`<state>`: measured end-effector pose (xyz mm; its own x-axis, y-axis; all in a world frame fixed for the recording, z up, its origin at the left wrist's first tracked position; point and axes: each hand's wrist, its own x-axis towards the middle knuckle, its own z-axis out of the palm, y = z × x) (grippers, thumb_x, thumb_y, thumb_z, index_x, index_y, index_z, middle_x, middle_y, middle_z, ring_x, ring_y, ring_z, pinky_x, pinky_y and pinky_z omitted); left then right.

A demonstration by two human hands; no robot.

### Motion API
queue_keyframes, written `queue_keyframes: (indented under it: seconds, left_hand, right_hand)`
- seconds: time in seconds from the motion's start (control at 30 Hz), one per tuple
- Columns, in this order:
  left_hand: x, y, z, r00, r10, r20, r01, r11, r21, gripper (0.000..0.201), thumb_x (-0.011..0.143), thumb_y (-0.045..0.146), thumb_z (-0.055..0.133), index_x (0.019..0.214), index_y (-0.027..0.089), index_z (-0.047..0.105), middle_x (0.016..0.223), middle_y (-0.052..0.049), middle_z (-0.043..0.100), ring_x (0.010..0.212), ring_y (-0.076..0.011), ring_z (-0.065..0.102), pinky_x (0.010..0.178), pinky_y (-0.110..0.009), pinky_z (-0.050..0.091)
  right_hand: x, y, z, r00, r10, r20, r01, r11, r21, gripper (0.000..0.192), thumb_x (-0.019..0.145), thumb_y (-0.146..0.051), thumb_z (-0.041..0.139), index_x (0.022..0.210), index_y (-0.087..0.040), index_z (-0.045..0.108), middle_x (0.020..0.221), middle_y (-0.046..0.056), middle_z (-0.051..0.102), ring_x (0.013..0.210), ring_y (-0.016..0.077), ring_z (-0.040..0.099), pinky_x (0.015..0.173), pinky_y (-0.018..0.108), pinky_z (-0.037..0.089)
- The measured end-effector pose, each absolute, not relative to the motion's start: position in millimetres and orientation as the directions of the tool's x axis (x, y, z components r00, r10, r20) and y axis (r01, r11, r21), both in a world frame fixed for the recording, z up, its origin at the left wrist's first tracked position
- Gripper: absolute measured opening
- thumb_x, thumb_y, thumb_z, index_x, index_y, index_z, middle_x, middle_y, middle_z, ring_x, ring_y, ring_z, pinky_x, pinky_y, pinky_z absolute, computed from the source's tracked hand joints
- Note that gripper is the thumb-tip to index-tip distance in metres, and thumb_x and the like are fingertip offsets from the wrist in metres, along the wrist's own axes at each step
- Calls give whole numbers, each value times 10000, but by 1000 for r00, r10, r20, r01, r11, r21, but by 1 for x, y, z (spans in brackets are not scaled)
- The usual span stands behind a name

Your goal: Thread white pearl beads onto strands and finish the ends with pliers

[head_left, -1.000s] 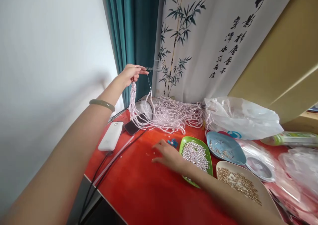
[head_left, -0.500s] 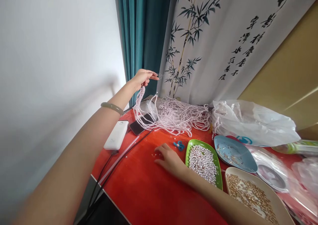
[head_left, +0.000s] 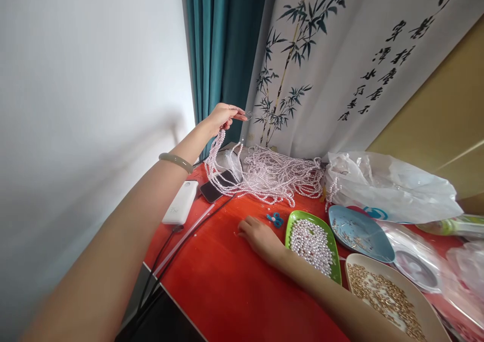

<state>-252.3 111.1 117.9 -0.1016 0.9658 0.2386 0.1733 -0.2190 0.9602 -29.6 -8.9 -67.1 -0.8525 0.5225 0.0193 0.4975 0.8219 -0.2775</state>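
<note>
Above the far left corner of the tabletop (head_left: 227,291), left hand (head_left: 223,118) raised, fingertips pinched together on the upper ends of pearl strands (head_left: 217,153); the strands hang from it and trail down into a heap (head_left: 280,176) lying below and to its right, partly over a phone (head_left: 214,191). A bangle (head_left: 176,161) sits on that wrist. Below the left hand, near the edge: white power bank (head_left: 180,209), with cables (head_left: 170,251) running toward the viewer. Right hand (head_left: 260,237) flat on the red surface, fingers loosely curled, holding nothing visible. Just beside it to the right: green tray (head_left: 289,226) of loose pearls. Just beyond its fingers: small blue scissors (head_left: 275,219). Further right: blue dish (head_left: 361,228), beige tray (head_left: 416,294) of gold beads, plastic bag (head_left: 389,186).
</note>
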Motion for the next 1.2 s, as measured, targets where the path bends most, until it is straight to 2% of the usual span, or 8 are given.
queue_keyframes:
  seconds: [0.07, 0.2, 0.3, 0.47, 0.6, 0.73, 0.93, 1.2]
  left_hand:
    - [-251, 107, 118, -107, 966, 234, 169, -214, 962, 120, 800, 91, 473, 816, 75, 591, 794, -107, 653, 350, 5, 284, 372, -213, 167]
    - [-249, 101, 119, -128, 961, 245, 173, -222, 960, 119, 803, 81, 473, 799, 69, 592, 798, -119, 648, 351, 5, 280, 379, -220, 148]
    - [-249, 100, 119, -130, 963, 237, 178, -212, 961, 120, 806, 88, 475, 797, 72, 594, 799, -121, 649, 353, 3, 274, 383, -224, 146]
    - [-249, 97, 119, -120, 965, 234, 190, -209, 959, 124, 808, 101, 477, 798, 84, 600, 793, -117, 655, 348, 0, 253, 382, -225, 153]
    - [-247, 94, 120, -117, 965, 236, 214, -208, 954, 137, 810, 99, 467, 786, 85, 601, 802, -122, 654, 349, -2, 262, 380, -224, 152]
    - [-247, 93, 121, -109, 964, 242, 220, -214, 952, 124, 799, 108, 489, 791, 90, 611, 798, -122, 654, 355, -6, 259, 384, -229, 151]
    - [-243, 92, 121, -125, 966, 228, 220, -197, 955, 152, 800, 87, 456, 813, 71, 606, 801, -126, 654, 361, -10, 275, 383, -221, 158]
    - [-234, 107, 117, -83, 971, 226, 240, -201, 950, 106, 791, 100, 494, 805, 80, 598, 772, -115, 658, 349, -3, 273, 377, -209, 157]
  right_hand:
    - [-28, -8, -66, -851, 526, 8, 503, 819, -275, 159, 873, -211, 416, 904, -162, 564, 915, 62, 558, 827, 148, 537, 698, 229, 383]
    - [-27, -5, -57, -832, 549, -81, 554, 812, -181, 196, 852, -154, 392, 923, -148, 575, 896, 84, 574, 785, 165, 565, 647, 240, 376]
    - [-30, -1, -52, -831, 543, -119, 556, 816, -158, 210, 789, -104, 415, 877, -139, 603, 868, 96, 595, 755, 180, 582, 625, 249, 374]
    - [-48, -6, -53, -814, 575, -85, 579, 789, -206, 191, 723, -131, 469, 817, -153, 634, 823, 82, 622, 757, 178, 586, 611, 233, 371]
    - [-61, -10, -59, -814, 579, -48, 565, 771, -295, 224, 694, -110, 466, 821, -175, 639, 853, 45, 630, 766, 141, 581, 611, 198, 376]
    - [-57, 1, -61, -804, 590, -68, 571, 736, -363, 214, 690, -115, 475, 807, -159, 649, 794, 19, 647, 711, 107, 582, 605, 168, 391]
    - [-44, 7, -56, -794, 607, -38, 585, 745, -320, 259, 740, -103, 432, 854, -167, 656, 891, 59, 638, 830, 157, 584, 705, 222, 396]
    - [-40, -6, -51, -791, 611, -16, 585, 750, -308, 252, 715, -64, 439, 843, -108, 652, 852, 132, 629, 778, 211, 595, 669, 277, 412]
